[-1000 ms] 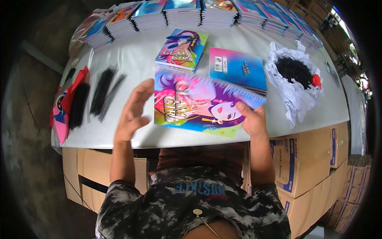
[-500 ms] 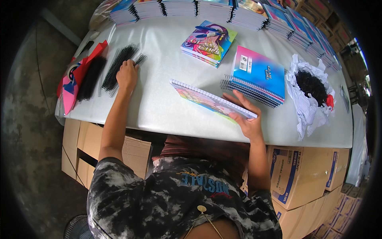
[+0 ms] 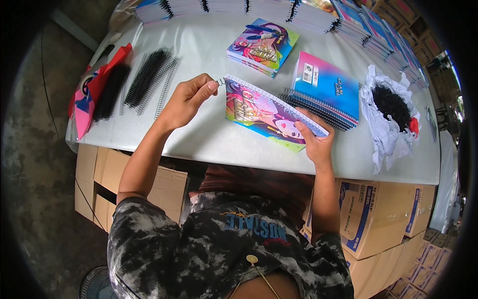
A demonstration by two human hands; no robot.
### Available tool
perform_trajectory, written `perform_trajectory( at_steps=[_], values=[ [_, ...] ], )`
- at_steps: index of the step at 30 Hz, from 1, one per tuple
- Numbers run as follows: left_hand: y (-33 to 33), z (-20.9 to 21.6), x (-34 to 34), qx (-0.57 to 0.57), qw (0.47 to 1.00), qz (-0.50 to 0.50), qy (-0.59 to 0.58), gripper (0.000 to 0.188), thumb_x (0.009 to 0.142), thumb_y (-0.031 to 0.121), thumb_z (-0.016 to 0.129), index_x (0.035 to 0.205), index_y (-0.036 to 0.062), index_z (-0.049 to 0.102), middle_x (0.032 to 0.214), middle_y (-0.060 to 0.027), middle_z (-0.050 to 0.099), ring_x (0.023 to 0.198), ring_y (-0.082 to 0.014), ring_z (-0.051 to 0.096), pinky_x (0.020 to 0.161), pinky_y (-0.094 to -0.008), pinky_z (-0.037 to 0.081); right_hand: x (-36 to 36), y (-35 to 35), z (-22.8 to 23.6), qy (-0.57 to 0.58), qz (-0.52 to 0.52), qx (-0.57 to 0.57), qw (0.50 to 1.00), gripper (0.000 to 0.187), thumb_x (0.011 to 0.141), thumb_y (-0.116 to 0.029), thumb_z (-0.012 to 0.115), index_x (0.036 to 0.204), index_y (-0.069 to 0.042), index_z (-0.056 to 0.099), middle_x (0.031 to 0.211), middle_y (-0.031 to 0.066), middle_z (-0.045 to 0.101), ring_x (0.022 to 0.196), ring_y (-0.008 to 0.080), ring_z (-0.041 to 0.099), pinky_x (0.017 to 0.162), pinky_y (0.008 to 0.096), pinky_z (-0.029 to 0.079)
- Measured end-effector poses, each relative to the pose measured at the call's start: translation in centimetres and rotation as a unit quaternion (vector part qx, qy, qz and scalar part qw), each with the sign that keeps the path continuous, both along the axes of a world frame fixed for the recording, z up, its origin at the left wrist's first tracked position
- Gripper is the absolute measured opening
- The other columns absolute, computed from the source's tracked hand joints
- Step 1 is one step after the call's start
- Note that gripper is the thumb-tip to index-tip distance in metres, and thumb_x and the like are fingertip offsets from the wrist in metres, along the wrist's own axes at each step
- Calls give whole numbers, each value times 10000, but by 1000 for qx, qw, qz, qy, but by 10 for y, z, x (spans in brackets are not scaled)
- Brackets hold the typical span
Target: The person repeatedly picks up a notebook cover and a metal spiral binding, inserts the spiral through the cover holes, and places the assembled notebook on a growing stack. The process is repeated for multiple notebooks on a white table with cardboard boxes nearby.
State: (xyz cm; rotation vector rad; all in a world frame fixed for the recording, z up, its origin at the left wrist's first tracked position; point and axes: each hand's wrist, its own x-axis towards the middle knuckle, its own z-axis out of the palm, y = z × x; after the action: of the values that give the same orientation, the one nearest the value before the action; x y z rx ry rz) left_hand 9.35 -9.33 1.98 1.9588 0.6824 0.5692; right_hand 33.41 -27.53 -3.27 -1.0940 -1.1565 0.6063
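My right hand (image 3: 314,133) grips a notebook (image 3: 259,113) by its right end, tilted above the table, its colourful illustrated cover facing me. A row of punched holes runs along the notebook's upper edge. Pinched in my left hand (image 3: 190,99) is a black spiral binding coil (image 3: 221,82), its tip at the notebook's upper left corner; most of the coil is hidden by the fingers. Whether the tip has entered a hole I cannot tell. Several loose black coils (image 3: 147,77) lie on the table to the left of that hand.
Unbound notebooks with pens on top (image 3: 263,47) sit at the back. Right of centre is a stack of spiral notebooks (image 3: 328,87). Crumpled white wrapping (image 3: 386,144) holds black scraps. Red and pink material (image 3: 84,112) lies far left. Stacked notebooks (image 3: 311,20) line the far edge; cardboard boxes (image 3: 381,209) stand below.
My left hand has come from the coil pile to the notebook's left corner, now with a coil. The notebook has tipped so that more of its cover shows.
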Motion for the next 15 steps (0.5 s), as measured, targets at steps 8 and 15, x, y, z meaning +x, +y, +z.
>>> perform_trajectory(
  at_steps=[8,15],
  values=[
    [8,-1,5,-68,997,26,-36,221,908,227,540,896,9,573,730,18,532,657,-65,436,607,-192,374,2,-1,1,-44,13,23,999,235,818,-6,621,1051,26,621,987,101,656,851,102,592,778,236,472],
    [5,52,8,180,979,-68,67,250,794,140,658,1003,30,579,1012,-22,549,787,-113,484,690,-246,415,-7,-3,7,8,7,17,1000,219,818,-10,620,1032,30,631,905,113,672,797,109,612,726,238,488]
  ],
)
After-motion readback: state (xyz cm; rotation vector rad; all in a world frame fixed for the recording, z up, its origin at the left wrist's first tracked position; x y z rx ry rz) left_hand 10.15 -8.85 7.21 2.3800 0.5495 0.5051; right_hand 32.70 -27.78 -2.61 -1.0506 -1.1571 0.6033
